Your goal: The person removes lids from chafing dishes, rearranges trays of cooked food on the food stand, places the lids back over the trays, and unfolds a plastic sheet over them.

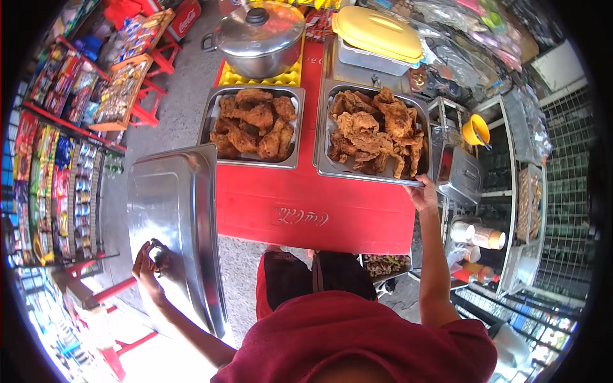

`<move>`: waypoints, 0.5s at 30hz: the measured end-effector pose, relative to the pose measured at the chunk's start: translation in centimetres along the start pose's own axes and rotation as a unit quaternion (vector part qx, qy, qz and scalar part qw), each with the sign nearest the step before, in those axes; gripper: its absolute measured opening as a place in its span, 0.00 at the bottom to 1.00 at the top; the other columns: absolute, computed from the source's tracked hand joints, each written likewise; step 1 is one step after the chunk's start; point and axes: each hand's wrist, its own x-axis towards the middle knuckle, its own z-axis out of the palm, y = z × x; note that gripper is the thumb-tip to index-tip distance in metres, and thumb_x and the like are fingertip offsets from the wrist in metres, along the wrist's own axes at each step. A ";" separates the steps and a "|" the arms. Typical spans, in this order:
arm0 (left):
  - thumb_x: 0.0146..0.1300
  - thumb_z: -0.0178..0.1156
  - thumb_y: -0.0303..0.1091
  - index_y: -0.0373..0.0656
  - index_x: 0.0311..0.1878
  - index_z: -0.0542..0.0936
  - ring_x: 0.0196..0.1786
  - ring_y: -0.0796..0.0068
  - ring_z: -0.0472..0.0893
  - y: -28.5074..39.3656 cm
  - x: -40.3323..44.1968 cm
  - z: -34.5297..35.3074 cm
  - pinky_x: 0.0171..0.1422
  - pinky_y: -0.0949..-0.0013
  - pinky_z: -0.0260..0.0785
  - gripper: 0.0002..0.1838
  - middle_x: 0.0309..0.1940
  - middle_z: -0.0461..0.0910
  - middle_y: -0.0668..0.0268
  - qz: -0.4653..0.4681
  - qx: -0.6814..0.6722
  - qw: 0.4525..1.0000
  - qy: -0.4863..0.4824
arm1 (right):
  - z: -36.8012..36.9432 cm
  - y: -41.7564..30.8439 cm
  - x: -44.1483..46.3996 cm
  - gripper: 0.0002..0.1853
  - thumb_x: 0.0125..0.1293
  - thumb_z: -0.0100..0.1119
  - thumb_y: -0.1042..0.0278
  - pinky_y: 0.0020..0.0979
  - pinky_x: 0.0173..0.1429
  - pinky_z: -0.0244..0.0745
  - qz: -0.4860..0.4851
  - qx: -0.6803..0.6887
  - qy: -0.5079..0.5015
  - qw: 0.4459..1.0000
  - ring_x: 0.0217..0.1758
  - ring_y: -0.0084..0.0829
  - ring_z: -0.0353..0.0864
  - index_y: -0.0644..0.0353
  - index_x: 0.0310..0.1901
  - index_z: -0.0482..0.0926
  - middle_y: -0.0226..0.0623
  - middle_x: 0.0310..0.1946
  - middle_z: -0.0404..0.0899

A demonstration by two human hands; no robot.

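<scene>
My left hand (147,267) has its fingers closed around the dark knob of a large steel lid (175,210). Tilted on its side, the lid hangs left of the red table (313,217). At the table's right edge, my right hand (424,193) grips the near right corner of a steel tray (370,175). Pieces of fried chicken (373,134) are heaped in that tray. Left of it, a second steel tray (255,163) holds more fried chicken (255,124) on a pale liner.
A lidded steel pot (258,48) stands on a yellow rack behind the left tray. A clear box with a yellow lid (377,35) sits behind the right one. Shelves hold paper cups (488,238) and a yellow cup (476,130) at right. Snack racks (60,185) line the left.
</scene>
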 end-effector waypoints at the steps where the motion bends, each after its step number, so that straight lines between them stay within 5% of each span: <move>1: 0.64 0.48 0.35 0.38 0.47 0.78 0.19 0.90 0.52 0.0 -0.8 0.0 0.23 0.81 0.43 0.16 0.15 0.58 0.81 -0.002 -0.006 1.000 0.005 | -0.2 0.2 0.2 0.06 0.48 0.52 0.82 0.52 0.51 0.76 -0.018 0.005 -0.003 1.000 0.43 0.44 0.76 0.67 0.30 0.69 0.43 0.38 0.74; 6: 0.63 0.48 0.34 0.38 0.47 0.79 0.19 0.90 0.50 1.0 -3.3 -0.8 0.23 0.80 0.40 0.15 0.14 0.56 0.81 -0.001 0.006 0.999 0.042 | -2.4 1.5 -1.4 0.07 0.44 0.52 0.78 0.51 0.48 0.75 -0.049 0.006 0.014 0.999 0.36 0.38 0.75 0.62 0.28 0.70 0.36 0.31 0.72; 15: 0.61 0.48 0.28 0.37 0.47 0.79 0.18 0.92 0.50 -1.2 -0.9 -3.9 0.21 0.80 0.37 0.15 0.17 0.64 0.78 0.047 -0.035 0.997 0.046 | -2.3 6.0 -12.7 0.18 0.44 0.49 0.80 0.34 0.54 0.71 -0.097 0.044 -0.012 0.994 0.46 0.33 0.77 0.66 0.40 0.75 0.35 0.40 0.78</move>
